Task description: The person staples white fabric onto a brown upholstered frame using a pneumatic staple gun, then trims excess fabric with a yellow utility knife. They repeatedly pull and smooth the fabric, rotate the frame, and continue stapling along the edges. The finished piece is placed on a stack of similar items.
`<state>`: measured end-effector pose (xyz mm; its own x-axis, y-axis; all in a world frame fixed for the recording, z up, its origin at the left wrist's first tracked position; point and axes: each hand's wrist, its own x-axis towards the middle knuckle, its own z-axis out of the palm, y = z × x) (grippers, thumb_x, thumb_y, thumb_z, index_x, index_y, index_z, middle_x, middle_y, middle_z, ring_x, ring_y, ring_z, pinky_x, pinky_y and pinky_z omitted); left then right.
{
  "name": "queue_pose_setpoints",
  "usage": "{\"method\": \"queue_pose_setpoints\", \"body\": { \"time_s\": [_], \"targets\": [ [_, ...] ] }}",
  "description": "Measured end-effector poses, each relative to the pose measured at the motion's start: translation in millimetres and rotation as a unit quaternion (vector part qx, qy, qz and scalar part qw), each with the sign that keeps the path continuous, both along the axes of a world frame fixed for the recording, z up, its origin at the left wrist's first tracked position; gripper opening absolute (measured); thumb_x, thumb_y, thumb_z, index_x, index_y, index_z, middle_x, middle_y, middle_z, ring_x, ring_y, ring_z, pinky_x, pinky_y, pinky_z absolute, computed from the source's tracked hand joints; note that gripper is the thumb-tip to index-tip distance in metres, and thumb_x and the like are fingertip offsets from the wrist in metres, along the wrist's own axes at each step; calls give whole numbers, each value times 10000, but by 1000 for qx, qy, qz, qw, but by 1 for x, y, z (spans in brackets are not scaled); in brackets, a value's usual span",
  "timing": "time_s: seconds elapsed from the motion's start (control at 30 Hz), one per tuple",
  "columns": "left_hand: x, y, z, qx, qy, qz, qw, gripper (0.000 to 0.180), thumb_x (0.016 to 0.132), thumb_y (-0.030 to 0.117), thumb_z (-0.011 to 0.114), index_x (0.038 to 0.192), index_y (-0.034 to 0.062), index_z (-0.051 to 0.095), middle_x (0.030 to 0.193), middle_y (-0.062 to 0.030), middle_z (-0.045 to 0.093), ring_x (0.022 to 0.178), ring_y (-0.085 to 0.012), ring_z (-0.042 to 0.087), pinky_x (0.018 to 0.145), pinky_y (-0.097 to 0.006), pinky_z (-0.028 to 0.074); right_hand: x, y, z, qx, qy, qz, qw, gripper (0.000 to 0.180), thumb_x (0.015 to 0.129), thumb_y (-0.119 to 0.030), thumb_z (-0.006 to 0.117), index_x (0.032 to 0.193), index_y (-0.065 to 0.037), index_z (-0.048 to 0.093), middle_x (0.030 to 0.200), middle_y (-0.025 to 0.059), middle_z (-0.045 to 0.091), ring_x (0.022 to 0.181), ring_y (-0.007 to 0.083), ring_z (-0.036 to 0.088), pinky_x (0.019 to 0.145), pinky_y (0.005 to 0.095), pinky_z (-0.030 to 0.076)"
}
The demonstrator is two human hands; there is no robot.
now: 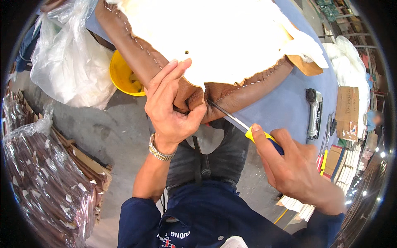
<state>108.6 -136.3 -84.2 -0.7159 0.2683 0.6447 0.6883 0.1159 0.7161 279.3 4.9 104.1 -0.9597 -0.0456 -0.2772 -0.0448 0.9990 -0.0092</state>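
Note:
A brown leather cover (252,97) with a row of pale stitches or staples lies wrapped around a bright white panel (231,41), whose surface is washed out by light. My left hand (171,103) grips the bunched leather at the near corner, thumb pressed on the fold and the other fingers stretched up along the edge. In my right hand (289,165) is a screwdriver (236,120) with a yellow and blue handle. Its tip goes into the leather folds beside my left thumb, where the end is hidden.
The work lies on a blue-covered table (277,111). A staple gun (313,113) and several hand tools (326,149) rest at its right. A yellow bucket (118,76), a plastic bag (68,62) and wrapped brown pieces (49,182) are leftward. A cardboard box (347,109) stands right.

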Motion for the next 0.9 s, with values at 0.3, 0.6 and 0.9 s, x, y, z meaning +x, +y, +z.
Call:
{"method": "queue_pose_setpoints", "body": {
  "time_s": [0.3, 0.6, 0.9],
  "targets": [
    [-5, -2, 4, -11, -85, 6, 996, 459, 717, 153, 769, 1120, -50, 683, 1204, -220, 706, 1207, -350, 644, 1019, -410, 484, 45, -30, -138, -809, 53, -401, 426, 342, 1033, -135, 592, 1357, -35, 553, 904, 82, 663, 464, 99, 531, 402, 257, 408],
    [-17, -13, 5, -60, -132, -17, 989, 520, 837, 255, 829, 1194, -60, 620, 1105, -163, 686, 1039, -235, 660, 913, -339, 525, 33, -16, -159, -868, 12, -288, 404, 329, 1081, -247, 499, 1343, -54, 548, 925, 144, 699, 558, 112, 584, 429, 253, 446],
    [12, -7, 65, -17, -230, -93, 968, 883, 786, 353, 887, 1461, -27, 462, 1400, -202, 579, 1254, -298, 587, 1056, -385, 468, 15, -42, -213, -917, 100, -153, 356, 443, 1060, -221, 559, 1458, -38, 491, 1037, 152, 713, 576, 94, 556, 505, 236, 463]
  ]
}}
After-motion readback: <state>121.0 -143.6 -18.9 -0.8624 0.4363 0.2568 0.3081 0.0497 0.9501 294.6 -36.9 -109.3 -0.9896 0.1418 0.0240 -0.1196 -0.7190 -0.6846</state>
